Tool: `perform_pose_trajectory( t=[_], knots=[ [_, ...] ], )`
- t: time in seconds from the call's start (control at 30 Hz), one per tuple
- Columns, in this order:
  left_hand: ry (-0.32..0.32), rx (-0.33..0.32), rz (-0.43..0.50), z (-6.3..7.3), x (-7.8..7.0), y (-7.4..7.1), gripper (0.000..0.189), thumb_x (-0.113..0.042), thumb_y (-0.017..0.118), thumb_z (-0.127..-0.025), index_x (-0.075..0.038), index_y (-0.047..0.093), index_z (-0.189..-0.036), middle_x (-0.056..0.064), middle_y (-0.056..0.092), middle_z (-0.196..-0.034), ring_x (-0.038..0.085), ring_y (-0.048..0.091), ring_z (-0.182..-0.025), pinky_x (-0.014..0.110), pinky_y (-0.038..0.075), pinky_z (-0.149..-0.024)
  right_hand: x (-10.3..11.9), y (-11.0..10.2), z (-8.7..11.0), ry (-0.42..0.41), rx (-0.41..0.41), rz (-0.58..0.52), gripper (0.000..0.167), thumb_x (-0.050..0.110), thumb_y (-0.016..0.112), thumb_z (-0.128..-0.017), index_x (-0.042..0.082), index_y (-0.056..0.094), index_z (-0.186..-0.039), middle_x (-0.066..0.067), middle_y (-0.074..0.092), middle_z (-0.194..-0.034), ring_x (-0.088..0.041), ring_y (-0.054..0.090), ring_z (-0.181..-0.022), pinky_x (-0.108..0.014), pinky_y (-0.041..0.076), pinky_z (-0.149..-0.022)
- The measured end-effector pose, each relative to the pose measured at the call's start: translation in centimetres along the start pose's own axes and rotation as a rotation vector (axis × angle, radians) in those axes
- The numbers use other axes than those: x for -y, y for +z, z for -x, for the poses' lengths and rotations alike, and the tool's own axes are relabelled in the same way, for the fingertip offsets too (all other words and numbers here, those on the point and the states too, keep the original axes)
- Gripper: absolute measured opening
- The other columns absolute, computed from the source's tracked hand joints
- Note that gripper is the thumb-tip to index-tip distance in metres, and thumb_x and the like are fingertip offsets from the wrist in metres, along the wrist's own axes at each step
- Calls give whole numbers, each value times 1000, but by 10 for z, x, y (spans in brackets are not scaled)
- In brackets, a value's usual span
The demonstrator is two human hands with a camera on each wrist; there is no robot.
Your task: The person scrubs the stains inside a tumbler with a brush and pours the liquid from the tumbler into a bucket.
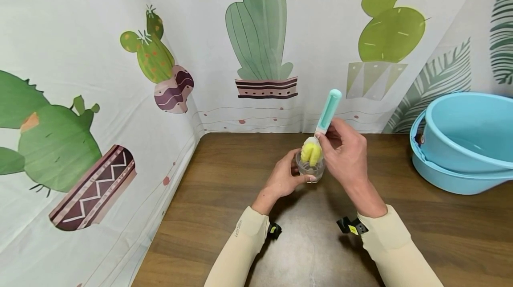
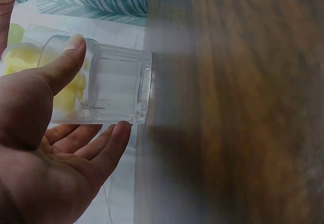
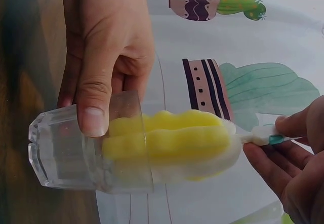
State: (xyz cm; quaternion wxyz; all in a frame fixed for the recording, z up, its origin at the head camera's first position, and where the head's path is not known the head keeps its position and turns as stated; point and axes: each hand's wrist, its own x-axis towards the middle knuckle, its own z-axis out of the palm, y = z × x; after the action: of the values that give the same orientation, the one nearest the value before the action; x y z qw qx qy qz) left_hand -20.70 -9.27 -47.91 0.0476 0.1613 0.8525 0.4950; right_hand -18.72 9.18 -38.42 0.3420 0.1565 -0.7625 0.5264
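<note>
My left hand (image 1: 285, 174) grips a clear faceted glass (image 2: 116, 82), thumb on one side and fingers round the other. In the left wrist view the glass's base is close to the tabletop. My right hand (image 1: 345, 155) pinches a cup brush (image 1: 328, 111) at the neck, where its teal handle meets a white collar. The brush's yellow and white sponge head (image 3: 177, 138) points down, its lower part inside the glass and its upper part above the rim. The handle tilts up and to the right in the head view.
Light blue buckets (image 1: 473, 144), one apparently set inside another, stand at the right of the brown wooden table (image 1: 224, 175). A white cloth backdrop (image 1: 200, 33) printed with cacti hangs along the back and left edges.
</note>
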Motion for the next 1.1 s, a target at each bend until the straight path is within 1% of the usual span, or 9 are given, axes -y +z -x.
perform_pose_trajectory(
  t=[0.23, 0.47, 0.7, 0.93, 1.1],
  knots=[
    [-6, -2, 2, -1, 1, 0, 84, -26, 92, -86, -15, 47, -156, 3, 64, -139, 15, 70, -115, 33, 59, -97, 0, 0, 0, -12, 13, 20, 21, -5, 77, -93, 2, 74, -113, -13, 76, -102, -26, 76, -90, -8, 54, -79],
    [0, 0, 1, -1, 1, 1, 83, -25, 91, -87, -16, 47, -156, 2, 63, -141, 13, 69, -115, 36, 59, -98, 4, -2, 0, -16, 37, 43, 23, -5, 77, -92, 3, 75, -114, -11, 77, -104, -24, 74, -89, -12, 55, -80],
    [11, 1, 14, 0, 0, 0, 82, -25, 91, -87, -13, 47, -156, 5, 64, -140, 17, 70, -115, 40, 60, -98, 9, -4, 0, 3, 52, 53, 22, -4, 76, -93, 4, 75, -113, -10, 76, -101, -21, 73, -85, -9, 52, -75],
    [-10, 1, 15, 0, 0, 1, 82, -25, 91, -87, -16, 48, -156, 2, 64, -137, 12, 69, -112, 40, 60, -97, 10, -4, 0, 31, 61, 52, 19, -3, 75, -94, 4, 75, -112, -11, 76, -97, -22, 72, -82, -9, 52, -74],
    [-12, 1, 12, 0, 0, 0, 82, -25, 91, -87, -15, 47, -156, 2, 65, -135, 10, 69, -110, 40, 60, -96, 11, -4, 0, 53, 64, 36, 20, -3, 76, -94, 4, 74, -113, -10, 76, -97, -21, 72, -82, -9, 52, -74]
  ],
)
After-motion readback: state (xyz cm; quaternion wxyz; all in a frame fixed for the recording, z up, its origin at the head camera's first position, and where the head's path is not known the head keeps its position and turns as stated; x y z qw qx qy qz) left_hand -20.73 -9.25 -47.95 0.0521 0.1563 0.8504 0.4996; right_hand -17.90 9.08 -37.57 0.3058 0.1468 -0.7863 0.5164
